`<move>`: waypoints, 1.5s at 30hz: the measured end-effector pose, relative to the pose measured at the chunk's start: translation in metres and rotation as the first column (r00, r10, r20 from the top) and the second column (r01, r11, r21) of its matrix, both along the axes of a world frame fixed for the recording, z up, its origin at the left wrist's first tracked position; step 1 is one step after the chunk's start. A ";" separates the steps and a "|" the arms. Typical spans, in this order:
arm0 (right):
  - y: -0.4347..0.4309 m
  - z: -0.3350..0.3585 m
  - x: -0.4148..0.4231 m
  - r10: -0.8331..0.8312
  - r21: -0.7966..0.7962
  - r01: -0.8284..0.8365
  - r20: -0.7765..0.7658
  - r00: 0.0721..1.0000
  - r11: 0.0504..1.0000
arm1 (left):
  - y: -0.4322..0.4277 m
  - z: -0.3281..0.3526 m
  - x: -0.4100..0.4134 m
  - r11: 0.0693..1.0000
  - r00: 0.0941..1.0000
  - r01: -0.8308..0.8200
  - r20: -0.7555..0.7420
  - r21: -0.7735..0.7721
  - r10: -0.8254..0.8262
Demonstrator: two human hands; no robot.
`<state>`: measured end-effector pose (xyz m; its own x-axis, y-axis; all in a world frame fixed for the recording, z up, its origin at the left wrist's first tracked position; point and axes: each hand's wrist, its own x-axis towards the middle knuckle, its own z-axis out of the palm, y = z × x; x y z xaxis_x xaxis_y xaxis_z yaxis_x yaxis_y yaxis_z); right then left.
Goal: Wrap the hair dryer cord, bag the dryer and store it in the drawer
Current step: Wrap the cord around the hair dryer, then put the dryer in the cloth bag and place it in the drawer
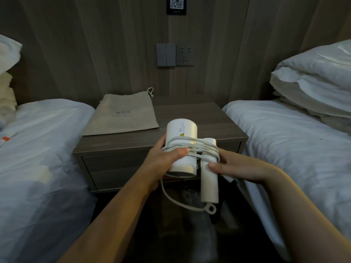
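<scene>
I hold a white hair dryer (181, 130) in front of the nightstand. Its white cord (201, 145) is looped several times around the barrel and the top of the handle. My left hand (163, 158) grips the barrel from the left, thumb pressed over the cord loops. My right hand (237, 166) holds the handle from the right, thumb on its front. A slack length of cord hangs below and ends in a loop at the handle's foot (211, 208). A beige drawstring bag (123, 114) lies flat on the nightstand top, back left. The drawer front (114, 168) is shut.
The dark wood nightstand (218, 122) stands between two white-sheeted beds, one at left (38, 149) and one at right (294, 149). Pillows are stacked at the right (313, 76). Wall switches and a socket (174, 55) sit above the nightstand.
</scene>
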<state>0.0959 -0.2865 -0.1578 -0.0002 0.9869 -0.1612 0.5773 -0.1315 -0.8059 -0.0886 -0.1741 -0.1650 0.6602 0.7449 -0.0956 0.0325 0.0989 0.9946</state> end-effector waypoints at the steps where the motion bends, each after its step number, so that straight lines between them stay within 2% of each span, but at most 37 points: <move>1: 0.002 -0.002 -0.002 -0.015 0.037 0.017 -0.035 0.999 0.999 | -0.001 0.000 0.000 1.000 1.000 0.004 0.006 0.010 -0.004; 4: 0.009 -0.012 -0.007 -0.080 0.074 0.102 -0.248 0.966 0.992 | 0.000 -0.002 -0.001 0.999 1.000 0.008 0.020 0.043 -0.009; 7: 0.011 -0.017 -0.009 -0.126 0.004 0.144 -0.458 0.880 0.990 | 0.000 -0.005 -0.003 0.995 0.999 0.045 0.019 0.089 -0.046; 9: 0.011 -0.018 -0.010 -0.127 0.001 0.147 -0.497 0.859 0.989 | 0.001 -0.005 -0.003 0.993 0.998 0.068 0.009 0.095 -0.069; 11: 0.013 -0.019 -0.012 -0.181 0.034 0.226 -0.488 0.854 0.973 | 0.003 -0.004 -0.001 0.996 0.999 0.047 0.008 0.073 -0.048; 14: 0.018 -0.016 -0.014 -0.265 0.036 0.337 -0.540 0.799 0.941 | 0.004 0.001 0.002 0.999 0.998 0.011 0.058 0.048 -0.014; 17: 0.023 -0.008 -0.013 -0.328 0.038 0.428 -0.582 0.744 0.903 | 0.006 0.008 0.006 0.992 0.992 -0.013 0.123 0.124 -0.003; 19: 0.028 -0.005 -0.010 -0.359 0.045 0.478 -0.601 0.715 0.877 | 0.019 0.012 0.013 0.959 0.973 -0.199 0.160 0.203 0.168; 21: 0.033 -0.003 -0.008 -0.391 0.026 0.532 -0.649 0.653 0.846 | 0.049 0.012 0.019 0.848 0.891 -0.450 0.203 0.279 0.406; 22: 0.035 -0.002 -0.006 -0.403 0.011 0.556 -0.678 0.615 0.831 | 0.068 0.011 0.021 0.775 0.858 -0.510 0.166 0.373 0.485; 23: 0.037 -0.001 -0.004 -0.409 0.000 0.575 -0.703 0.582 0.818 | 0.088 0.009 0.021 0.696 0.841 -0.485 0.066 0.530 0.537; 24: 0.038 0.001 -0.002 -0.412 -0.009 0.589 -0.724 0.554 0.808 | 0.108 0.003 0.022 0.620 0.815 -0.360 -0.088 0.697 0.572; 25: 0.039 0.002 0.001 -0.415 -0.020 0.599 -0.740 0.529 0.800 | 0.124 -0.003 0.022 0.580 0.759 -0.151 -0.283 0.800 0.587; 26: 0.039 0.003 0.002 -0.415 -0.032 0.605 -0.757 0.505 0.795 | 0.132 -0.008 0.023 0.577 0.661 0.066 -0.469 0.814 0.586; 27: 0.040 0.004 0.004 -0.410 -0.043 0.609 -0.776 0.479 0.792 | 0.136 -0.012 0.025 0.576 0.564 0.236 -0.593 0.783 0.574; 28: 0.040 0.005 0.005 -0.401 -0.052 0.611 -0.797 0.451 0.790 | 0.135 -0.015 0.028 0.555 0.515 0.352 -0.651 0.754 0.558; 30: 0.040 0.007 0.009 -0.387 -0.063 0.620 -0.829 0.404 0.782 | 0.127 -0.018 0.036 0.476 0.560 0.438 -0.645 0.763 0.520; 33: 0.035 0.011 0.015 -0.376 -0.068 0.627 -0.848 0.373 0.776 | 0.113 -0.020 0.039 0.378 0.689 0.433 -0.571 0.818 0.446; 35: 0.030 0.014 0.018 -0.373 -0.066 0.639 -0.855 0.359 0.766 | 0.101 -0.021 0.033 0.340 0.800 0.411 -0.514 0.846 0.310; 37: 0.026 0.016 0.019 -0.371 -0.063 0.657 -0.863 0.342 0.751 | 0.087 -0.015 0.024 0.410 0.903 0.297 -0.393 0.862 0.171; 38: 0.024 0.017 0.020 -0.373 -0.066 0.665 -0.867 0.331 0.744 | 0.083 -0.009 0.020 0.470 0.922 0.226 -0.343 0.853 0.180; 39: 0.022 0.017 0.020 -0.375 -0.072 0.669 -0.870 0.321 0.740 | 0.082 -0.002 0.016 0.503 0.907 0.164 -0.331 0.848 0.262; 40: 0.020 0.017 0.021 -0.376 -0.080 0.668 -0.873 0.312 0.740 | 0.085 0.006 0.012 0.493 0.831 0.148 -0.378 0.857 0.407; 42: 0.016 0.018 0.021 -0.375 -0.094 0.660 -0.878 0.297 0.745 | 0.095 0.019 0.000 0.460 0.516 0.223 -0.504 0.859 0.692; 43: 0.014 0.018 0.022 -0.376 -0.099 0.656 -0.878 0.296 0.748 | 0.099 0.023 -0.005 0.475 0.380 0.244 -0.534 0.845 0.755; 44: 0.012 0.018 0.022 -0.376 -0.097 0.651 -0.875 0.304 0.753 | 0.100 0.024 -0.007 0.505 0.316 0.248 -0.561 0.827 0.765; 45: 0.010 0.019 0.022 -0.375 -0.092 0.647 -0.872 0.314 0.757 | 0.099 0.022 -0.005 0.534 0.337 0.247 -0.588 0.809 0.735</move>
